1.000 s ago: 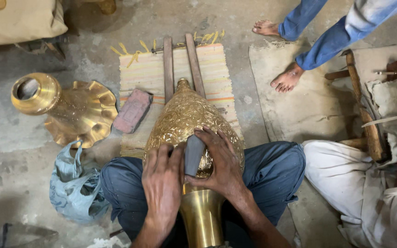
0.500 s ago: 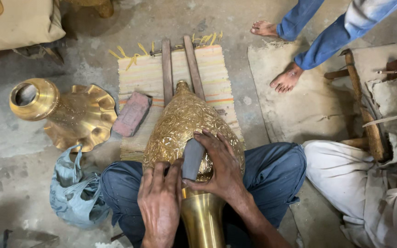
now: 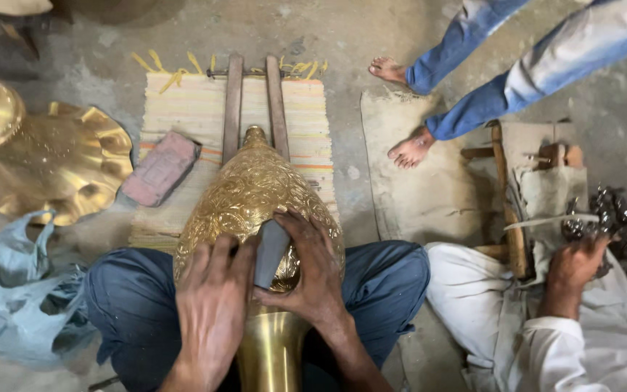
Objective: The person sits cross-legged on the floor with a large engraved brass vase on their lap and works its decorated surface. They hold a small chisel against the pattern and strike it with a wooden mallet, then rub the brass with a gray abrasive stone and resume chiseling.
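Observation:
A large embossed brass vessel [image 3: 244,196] lies between my knees, its narrow tip resting on two wooden rails [image 3: 234,101] and its plain neck [image 3: 270,352] pointing toward me. My right hand [image 3: 310,272] grips a flat grey tool [image 3: 270,250] and presses it onto the patterned belly. My left hand [image 3: 212,301] lies flat on the vessel beside the tool, fingers touching its left edge.
A striped woven mat [image 3: 183,116] with a reddish brick [image 3: 161,168] lies under the rails. A scalloped brass base [image 3: 52,170] and a blue cloth [image 3: 16,290] sit at left. Another person in white [image 3: 546,319] sits at right; a barefoot person in jeans [image 3: 488,94] stands behind.
My head has tilted so the view shifted slightly left and down. Both hands stay on the vessel with the grey tool; the left hand slid a little toward the tool.

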